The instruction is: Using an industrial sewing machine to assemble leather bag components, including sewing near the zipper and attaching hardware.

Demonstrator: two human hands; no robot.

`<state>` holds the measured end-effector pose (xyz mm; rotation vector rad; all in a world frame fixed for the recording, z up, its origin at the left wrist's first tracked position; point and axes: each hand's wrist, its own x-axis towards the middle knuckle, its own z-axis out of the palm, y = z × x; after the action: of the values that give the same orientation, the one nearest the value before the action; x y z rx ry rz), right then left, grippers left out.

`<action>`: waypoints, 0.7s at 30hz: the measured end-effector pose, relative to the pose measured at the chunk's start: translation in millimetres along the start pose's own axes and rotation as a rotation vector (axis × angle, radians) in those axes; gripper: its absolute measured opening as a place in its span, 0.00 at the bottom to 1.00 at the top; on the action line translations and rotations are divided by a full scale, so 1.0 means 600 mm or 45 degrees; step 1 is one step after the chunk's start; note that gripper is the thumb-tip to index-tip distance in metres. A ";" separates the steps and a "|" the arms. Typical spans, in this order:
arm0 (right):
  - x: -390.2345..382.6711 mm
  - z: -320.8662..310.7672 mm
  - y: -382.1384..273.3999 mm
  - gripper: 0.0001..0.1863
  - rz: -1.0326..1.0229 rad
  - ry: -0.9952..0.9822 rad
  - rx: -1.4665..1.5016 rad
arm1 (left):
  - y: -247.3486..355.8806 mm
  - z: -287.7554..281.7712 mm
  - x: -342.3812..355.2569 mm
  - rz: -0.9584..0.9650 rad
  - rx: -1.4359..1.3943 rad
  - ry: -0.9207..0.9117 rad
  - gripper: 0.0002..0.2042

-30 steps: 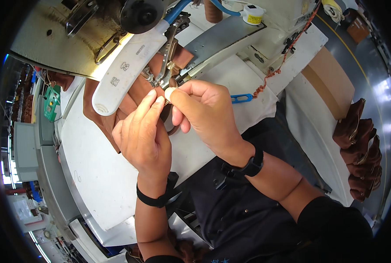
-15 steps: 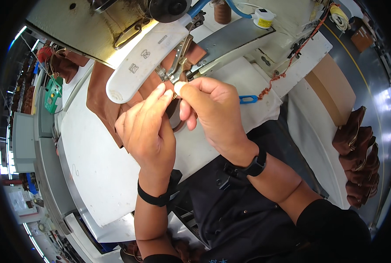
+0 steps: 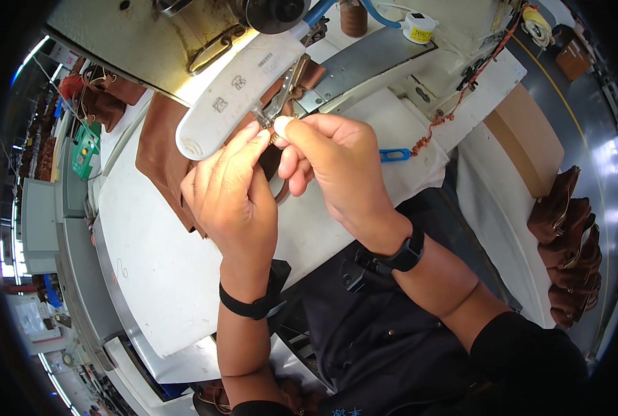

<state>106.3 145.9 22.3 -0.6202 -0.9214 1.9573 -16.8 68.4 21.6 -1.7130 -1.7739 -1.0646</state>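
Observation:
Under the sewing machine's white arm cover (image 3: pixel 233 90), a brown leather piece (image 3: pixel 158 145) lies folded around the metal presser foot (image 3: pixel 278 104). My left hand (image 3: pixel 233 194) has its fingers bent together on the leather, fingertips just below the foot. My right hand (image 3: pixel 343 173) pinches a small brass toothed strip, apparently a zipper (image 3: pixel 273 139), beside the left fingertips; its other fingers curl inward. A dark brown strip hangs below the fingers. A blue plastic tool (image 3: pixel 394 155) on an orange cord lies right of my right hand.
Brown leather pouches (image 3: pixel 562 243) are piled at the right beside a cardboard sheet (image 3: pixel 524 139). More brown pieces (image 3: pixel 108 97) and a green box (image 3: pixel 84 152) are at the upper left. A thread cone (image 3: pixel 354 19) stands behind the machine on the white table (image 3: pixel 149 291).
The view has shifted, so the machine appears higher and further right. Both hands stay at the presser foot, their fingertips slightly nearer it, still gripping.

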 end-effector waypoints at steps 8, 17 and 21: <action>0.006 -0.007 -0.001 0.14 -0.054 -0.016 -0.134 | 0.002 0.003 0.004 0.049 0.063 0.037 0.12; 0.020 -0.034 -0.024 0.09 -0.609 -0.024 -0.739 | 0.005 0.012 0.004 0.087 -0.034 0.063 0.10; 0.026 -0.032 -0.066 0.12 -0.417 -0.239 -0.699 | 0.008 0.011 0.007 0.064 0.029 0.078 0.10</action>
<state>131.8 180.5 41.1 -0.5469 -1.5960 1.4851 -11.5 76.1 21.7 -1.6844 -1.6906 -1.0599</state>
